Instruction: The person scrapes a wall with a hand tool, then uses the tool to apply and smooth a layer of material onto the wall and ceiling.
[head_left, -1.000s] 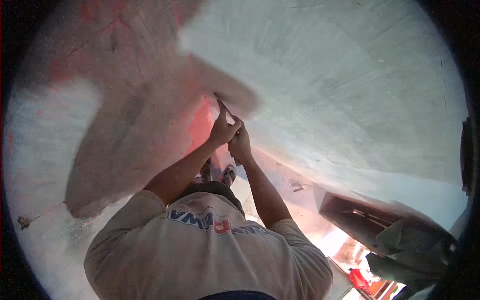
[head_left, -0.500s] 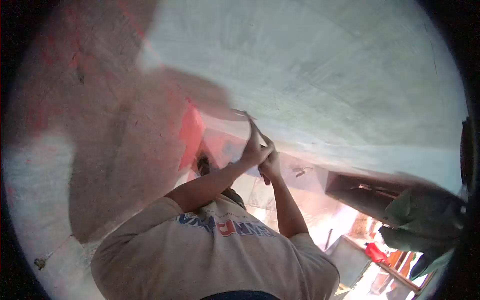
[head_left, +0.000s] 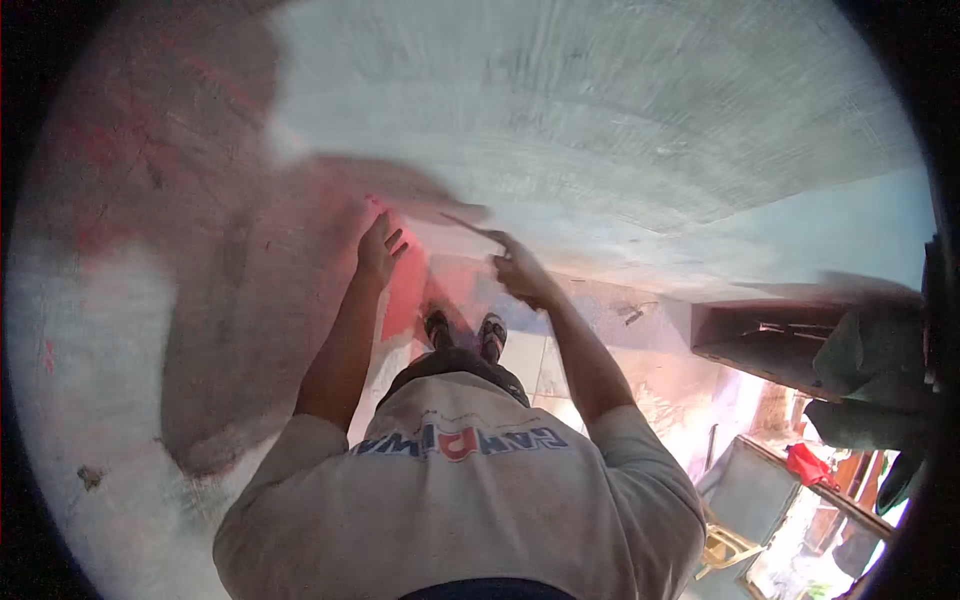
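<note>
My right hand (head_left: 522, 272) is closed around a thin, flat tool that looks like a putty knife (head_left: 466, 224). Seen nearly edge-on, its blade points up and left, close to the pale grey plastered wall (head_left: 600, 120). Motion smears this hand slightly, and its palm hides the tool's handle. Farther left, my left hand (head_left: 380, 250) is raised with its fingers apart and holds nothing. It overlaps a pinkish-red patch (head_left: 405, 290) near the corner where two walls meet.
My sandalled feet (head_left: 491, 335) stand on the floor below. To the right is a dark recessed shelf (head_left: 740, 335), with dark green cloth (head_left: 860, 370) hanging beside it. A red cloth (head_left: 808, 465) and a yellowish chair-like frame (head_left: 728, 548) are at lower right.
My hands were together around the tool; now they are apart. The left hand has moved left and opened, while the right keeps the putty knife, its blade now tilted left.
</note>
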